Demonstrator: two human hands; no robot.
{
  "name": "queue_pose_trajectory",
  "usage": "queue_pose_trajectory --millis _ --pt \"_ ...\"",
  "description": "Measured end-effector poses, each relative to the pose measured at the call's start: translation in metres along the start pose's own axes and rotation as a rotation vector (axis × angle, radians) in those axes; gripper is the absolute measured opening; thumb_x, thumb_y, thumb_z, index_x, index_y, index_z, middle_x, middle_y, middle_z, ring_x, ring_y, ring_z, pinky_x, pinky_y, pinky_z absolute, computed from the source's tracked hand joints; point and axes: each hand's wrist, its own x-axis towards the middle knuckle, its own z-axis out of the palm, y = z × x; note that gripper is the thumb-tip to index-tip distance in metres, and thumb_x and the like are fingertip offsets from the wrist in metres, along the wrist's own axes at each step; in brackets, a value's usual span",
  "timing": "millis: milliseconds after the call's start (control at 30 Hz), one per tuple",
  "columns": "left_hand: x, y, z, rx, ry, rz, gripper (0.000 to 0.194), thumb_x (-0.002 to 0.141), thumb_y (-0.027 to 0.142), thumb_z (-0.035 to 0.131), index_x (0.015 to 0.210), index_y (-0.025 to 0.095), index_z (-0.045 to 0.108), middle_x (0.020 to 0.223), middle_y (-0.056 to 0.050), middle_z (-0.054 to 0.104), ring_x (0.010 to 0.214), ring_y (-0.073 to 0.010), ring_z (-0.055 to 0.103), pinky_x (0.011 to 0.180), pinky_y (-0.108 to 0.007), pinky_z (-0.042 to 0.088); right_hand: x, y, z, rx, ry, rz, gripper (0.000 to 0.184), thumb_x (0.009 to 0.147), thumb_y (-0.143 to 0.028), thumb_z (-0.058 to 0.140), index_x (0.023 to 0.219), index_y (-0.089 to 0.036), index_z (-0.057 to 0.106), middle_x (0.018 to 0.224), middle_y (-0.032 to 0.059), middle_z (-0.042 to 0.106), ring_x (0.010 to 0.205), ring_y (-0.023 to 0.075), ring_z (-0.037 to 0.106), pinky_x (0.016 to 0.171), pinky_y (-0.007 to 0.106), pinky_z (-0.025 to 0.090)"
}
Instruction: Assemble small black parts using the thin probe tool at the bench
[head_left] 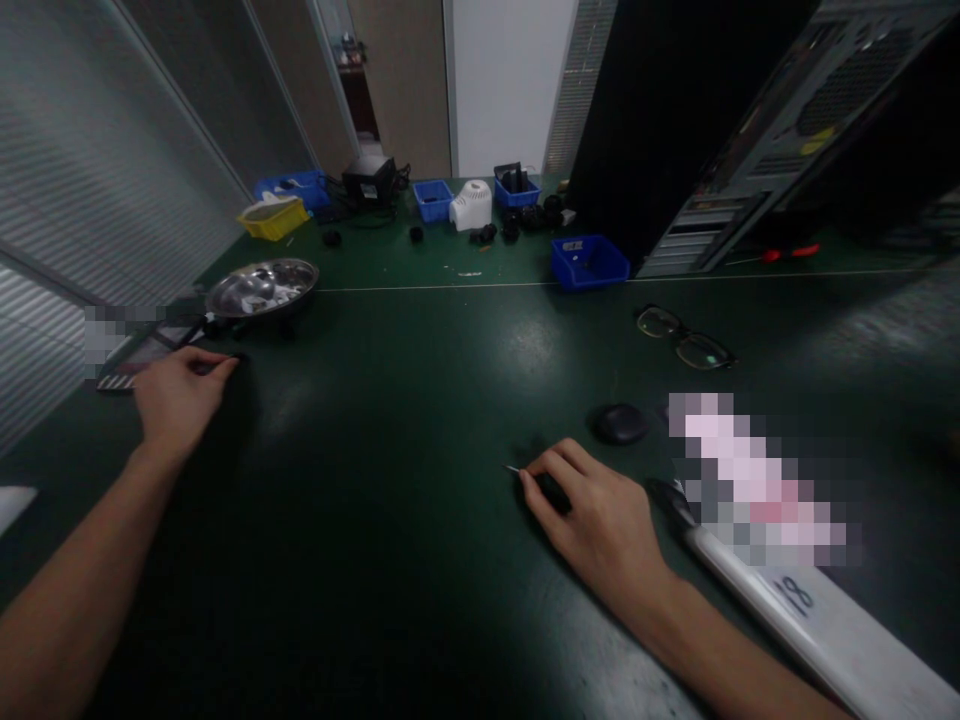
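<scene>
Low over the green table [360, 480], right hand [607, 515] closed round a dark tool [553, 492], thin tip pointing left. Black oval [621, 424] just beyond that hand; glasses [682, 338] farther back, blue bin [589, 268] behind. Left hand [178, 395] near the steel bowl [262, 290], thumb and finger pinched together; dark something at the fingertips, cannot tell if gripped.

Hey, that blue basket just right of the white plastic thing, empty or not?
Not empty: black parts stick up above the rim of the blue basket.
</scene>
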Motion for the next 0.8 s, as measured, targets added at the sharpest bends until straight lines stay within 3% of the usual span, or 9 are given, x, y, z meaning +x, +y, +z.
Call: queue_pose_trajectory --millis 67,133,267,333,433,633,800 --pt "-0.013 0.029 -0.001 -0.076 -0.099 0.079 0.047 0.089 0.05 0.063 0.111 0.01 0.072 0.09 -0.006 0.069 0.08 -0.0206 0.059 0.071 -0.028 0.041 0.0 -0.001 0.001 0.009 0.008 -0.006 0.02 0.102 -0.032 0.053 0.091 -0.022 0.066 0.094 0.0015 0.066 0.078 0.0153 0.065 0.064 0.028 0.04" --pt "-0.044 0.071 0.0 -0.187 -0.249 0.231 0.04 0.088 0.051 0.066 0.109 0.018 0.073 0.099 -0.003 0.072 0.084 -0.019 0.062 0.073 -0.027 0.045 0.0 -0.003 0.003 0.023 -0.002 -0.016 0.019 0.102 -0.032 0.053 0.092 -0.022 0.066 0.094 0.0015 0.066 0.079 0.0153 0.065 0.065 0.028 0.04" --pt "-0.138 0.159 0.009 -0.662 -0.678 0.765 0.019 0.097 0.033 0.061 0.093 0.018 0.072 0.107 -0.005 0.071 0.092 -0.0149 0.065 0.079 -0.025 0.049 0.001 -0.004 0.004 0.071 -0.027 -0.022 0.02 0.102 -0.032 0.053 0.092 -0.023 0.067 0.093 0.0012 0.066 0.078 0.015 0.064 0.065 0.027 0.04" --pt "-0.177 0.182 0.013 -0.784 -0.721 0.927 0.015 0.099 0.026 0.059 0.095 0.018 0.071 0.107 -0.006 0.07 0.094 -0.0132 0.066 0.081 -0.024 0.05 0.001 -0.004 0.003 0.132 -0.015 -0.018 0.02 0.102 -0.033 0.054 0.091 -0.023 0.067 0.092 0.001 0.066 0.076 0.0142 0.063 0.065 0.027 0.041" --pt "-0.2 0.188 0.016 -0.832 -0.679 0.996 0.011 0.099 0.023 0.06 0.099 0.018 0.07 0.107 -0.005 0.07 0.096 -0.0127 0.067 0.085 -0.024 0.05 0.001 -0.004 0.001 0.213 -0.007 -0.035 0.02 0.102 -0.032 0.053 0.091 -0.022 0.066 0.091 0.0014 0.065 0.077 0.0138 0.063 0.067 0.027 0.042" --pt "-0.19 0.178 0.015 -0.769 -0.681 0.943 0.006 0.097 0.021 0.061 0.101 0.019 0.065 0.102 -0.004 0.069 0.091 -0.0128 0.066 0.081 -0.024 0.051 -0.001 -0.006 0.0 0.218 -0.065 -0.126 0.019 0.101 -0.032 0.053 0.091 -0.021 0.064 0.089 0.0024 0.065 0.075 0.0143 0.062 0.068 0.028 0.044" --pt "-0.192 0.179 0.016 -0.71 -0.678 0.95 0.028 0.098 0.022 0.06 0.127 0.023 0.061 0.114 -0.005 0.068 0.099 -0.0147 0.065 0.087 -0.026 0.053 -0.002 -0.007 -0.002 0.198 -0.115 -0.151 0.017 0.099 -0.031 0.053 0.091 -0.022 0.064 0.09 0.0024 0.065 0.074 0.0138 0.061 0.065 0.027 0.042"
